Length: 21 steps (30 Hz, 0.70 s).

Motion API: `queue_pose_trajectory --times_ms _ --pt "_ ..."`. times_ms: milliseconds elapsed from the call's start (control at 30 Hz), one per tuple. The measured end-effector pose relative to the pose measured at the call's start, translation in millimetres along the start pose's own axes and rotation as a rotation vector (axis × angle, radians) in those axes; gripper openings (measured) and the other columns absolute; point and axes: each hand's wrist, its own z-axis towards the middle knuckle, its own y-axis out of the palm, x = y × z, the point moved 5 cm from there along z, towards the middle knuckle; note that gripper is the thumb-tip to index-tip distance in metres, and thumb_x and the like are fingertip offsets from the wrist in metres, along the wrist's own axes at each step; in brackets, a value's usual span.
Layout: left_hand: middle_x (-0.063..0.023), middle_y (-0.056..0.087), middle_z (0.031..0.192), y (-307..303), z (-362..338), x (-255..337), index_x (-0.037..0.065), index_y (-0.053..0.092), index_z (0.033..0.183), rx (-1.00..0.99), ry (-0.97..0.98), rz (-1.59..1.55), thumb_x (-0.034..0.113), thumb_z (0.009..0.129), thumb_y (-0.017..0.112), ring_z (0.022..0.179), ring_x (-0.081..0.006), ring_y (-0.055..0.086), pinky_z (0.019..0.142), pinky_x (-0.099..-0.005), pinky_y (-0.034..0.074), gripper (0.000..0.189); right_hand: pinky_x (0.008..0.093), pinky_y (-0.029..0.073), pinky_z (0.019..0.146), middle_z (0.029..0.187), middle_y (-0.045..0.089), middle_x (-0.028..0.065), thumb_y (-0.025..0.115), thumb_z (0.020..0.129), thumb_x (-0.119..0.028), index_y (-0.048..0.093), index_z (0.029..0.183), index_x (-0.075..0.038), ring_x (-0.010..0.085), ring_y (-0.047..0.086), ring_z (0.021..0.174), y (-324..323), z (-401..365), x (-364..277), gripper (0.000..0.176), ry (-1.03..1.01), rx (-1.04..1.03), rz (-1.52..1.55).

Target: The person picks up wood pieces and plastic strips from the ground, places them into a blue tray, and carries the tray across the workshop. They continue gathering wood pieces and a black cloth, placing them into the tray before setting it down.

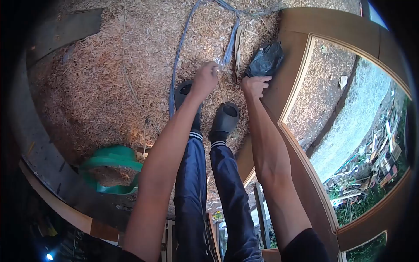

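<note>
On the shavings-covered floor (118, 87), just ahead of the feet and slightly right, black plastic bag (265, 60) against the inner edge of a brown wooden frame (336, 22). Bag's long axis is slanted: lower end by the right hand (256, 88), upper end away from the person and rightward. Frame's long axis runs from the far side back along the person's right; pale moulding edges its openings.

Right hand: index finger extended rightward at the bag's lower end, other fingers bent; cannot tell if it grips or only touches. Left hand (206, 79): fingers curled in, narrow, just beside a small shiny bit (218, 64); cannot tell if it is pinched.

Between the hands and farther out, a folded blue strip (230, 46) and a wood sliver (238, 48), side by side, both pointing away from the person.

Dark clogs (224, 123) on the shavings, blue trousers (190, 183) with white-striped cuffs. Green tub (109, 160) at left, shavings inside. Grey board (67, 32) far left. Through the frame's large opening: pale concrete strip (349, 118), scrap pile (386, 161), green plants. Small bright light (49, 256) bottom left, dark surroundings.
</note>
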Motion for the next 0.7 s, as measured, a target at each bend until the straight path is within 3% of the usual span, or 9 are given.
queue_pose_trajectory --times_ms 67,133,200,267,400,433,500,567,700 --pt "-0.0177 0.059 0.094 33.4 8.9 18.5 0.001 0.056 0.096 -0.156 0.069 0.037 0.015 0.079 0.056 0.083 -0.0329 0.059 0.072 -0.037 0.047 0.022 0.0472 0.041 0.08 0.116 0.042 0.0273 0.056 0.074 -0.017 0.012 0.132 0.003 0.0377 0.054 0.092 6.4 3.4 -0.9 0.076 -0.186 -0.184 0.136" --pt "-0.0195 0.059 0.091 54.0 20.2 37.5 0.0 0.056 0.095 -0.2 -0.026 0.166 0.016 0.078 0.057 0.083 -0.0349 0.058 0.075 -0.0385 0.046 0.024 0.0471 0.041 0.082 0.11 0.048 0.0277 0.056 0.071 -0.016 0.016 0.131 0.004 0.0411 0.054 0.094 6.0 11.3 3.9 0.075 -0.215 -0.106 0.155" --pt "-0.0213 0.058 0.089 70.9 26.6 45.0 -0.001 0.056 0.093 -0.249 -0.12 0.288 0.018 0.076 0.058 0.084 -0.0368 0.057 0.077 -0.0399 0.046 0.025 0.0443 0.042 0.081 0.102 0.053 0.0267 0.056 0.069 -0.011 0.034 0.123 0.007 0.0424 0.053 0.093 12.9 26.9 14.2 0.061 -0.316 -0.044 0.258" --pt "-0.0223 0.06 0.087 86.1 32.0 38.8 0.0 0.057 0.093 -0.195 -0.262 0.392 0.022 0.075 0.06 0.083 -0.0386 0.058 0.075 -0.0413 0.046 0.029 0.0435 0.042 0.08 0.098 0.054 0.0257 0.056 0.067 -0.009 0.042 0.116 0.007 0.0419 0.053 0.091 6.5 33.9 17.2 0.053 -0.449 -0.046 0.272" --pt "-0.019 0.062 0.082 100.6 25.8 13.5 0.004 0.061 0.085 -0.027 -0.351 0.111 0.02 0.073 0.059 0.078 -0.0357 0.059 0.068 -0.0425 0.047 0.02 0.0424 0.043 0.075 0.09 0.057 0.0223 0.054 0.064 -0.006 0.057 0.101 0.004 0.0387 0.052 0.082 -22.3 18.9 12.0 0.038 -0.743 0.038 0.256" --pt "-0.0183 0.061 0.079 100.8 19.5 6.3 0.005 0.06 0.081 -0.036 -0.418 -0.08 0.018 0.073 0.058 0.075 -0.0352 0.059 0.066 -0.0412 0.046 0.015 0.0425 0.042 0.075 0.091 0.056 0.0206 0.054 0.064 -0.007 0.057 0.103 0.0 0.0368 0.05 0.082 -28.1 11.8 12.1 0.04 -0.774 0.02 0.241" --pt "-0.0162 0.061 0.072 72.5 4.0 23.1 0.002 0.058 0.079 0.013 -0.342 -0.138 0.016 0.074 0.058 0.069 -0.0311 0.06 0.063 -0.0376 0.046 0.015 0.0429 0.041 0.077 0.095 0.053 0.0201 0.054 0.066 -0.006 0.054 0.108 -0.001 0.0364 0.048 0.089 -48.5 -11.7 7.8 0.042 -0.847 0.002 0.23" --pt "-0.012 0.061 0.072 43.1 -9.3 34.6 0.001 0.056 0.083 -0.02 -0.377 -0.21 0.015 0.078 0.057 0.065 -0.0221 0.06 0.059 -0.032 0.046 0.015 0.043 0.04 0.078 0.097 0.052 0.0199 0.053 0.067 -0.005 0.052 0.111 0.0 0.0363 0.047 0.09 -65.0 -32.7 -0.8 0.044 -0.878 -0.014 0.249" --pt "-0.0079 0.06 0.076 14.9 -18.8 20.8 0.0 0.053 0.09 -0.008 -0.396 -0.503 0.016 0.084 0.052 0.066 -0.0138 0.056 0.057 -0.027 0.044 0.017 0.0427 0.038 0.082 0.099 0.051 0.0212 0.047 0.069 0.001 0.042 0.119 0.002 0.0366 0.046 0.092 -76.3 -72.4 -18.4 0.049 -0.842 -0.189 0.428"
